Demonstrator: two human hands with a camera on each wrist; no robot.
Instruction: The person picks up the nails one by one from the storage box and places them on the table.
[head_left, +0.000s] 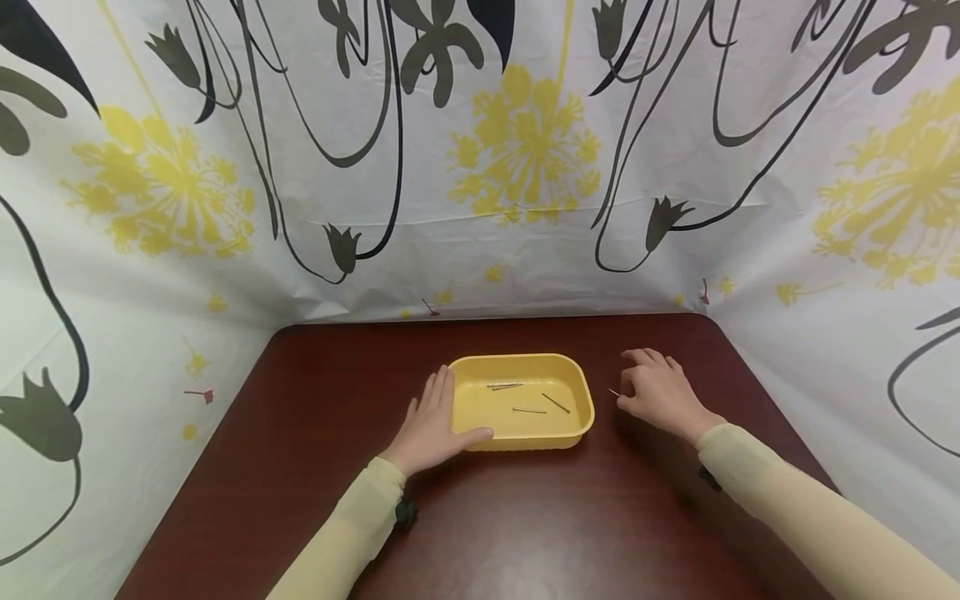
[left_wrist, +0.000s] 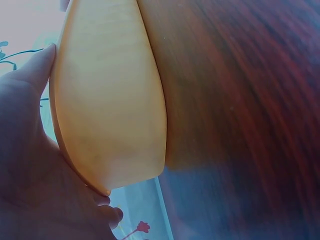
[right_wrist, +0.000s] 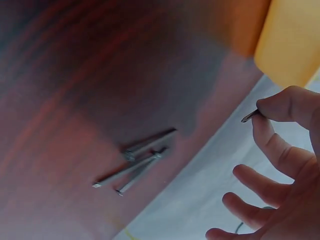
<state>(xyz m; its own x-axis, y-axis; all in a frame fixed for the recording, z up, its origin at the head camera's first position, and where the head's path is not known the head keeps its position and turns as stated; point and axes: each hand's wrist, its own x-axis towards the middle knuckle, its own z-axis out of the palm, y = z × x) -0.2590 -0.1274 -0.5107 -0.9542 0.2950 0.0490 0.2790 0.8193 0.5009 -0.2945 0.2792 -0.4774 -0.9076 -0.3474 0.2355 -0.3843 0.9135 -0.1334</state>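
Observation:
A shallow yellow tray sits on the dark table, and several nails lie scattered on its floor. My left hand rests against the tray's left end, its fingers straight along the rim and the thumb over the front edge. To the right of the tray and apart from it, my right hand pinches a nail between thumb and index finger, the other fingers spread. Three more nails lie close together on the tabletop in the right wrist view; in the head view I cannot make them out.
The reddish-brown table has rounded far corners. A white cloth with yellow and grey flower patterns hangs behind it and along both sides. A dark wrist-worn device shows under the left sleeve.

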